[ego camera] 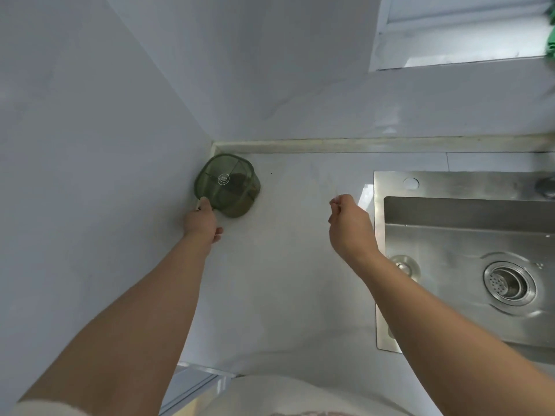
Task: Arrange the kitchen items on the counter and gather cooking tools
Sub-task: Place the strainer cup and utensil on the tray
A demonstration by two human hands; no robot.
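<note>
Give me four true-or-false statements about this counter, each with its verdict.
1. The green container sits in the far corner of the counter, against the walls. True.
2. The right hand grasps the container. False: the left hand touches its near edge, while the right hand hangs over the counter with nothing visible in it.
3. The sink lies to the right of the container. True.
4. Dishes are stacked in the sink. False: only the drain strainer shows in the basin.
</note>
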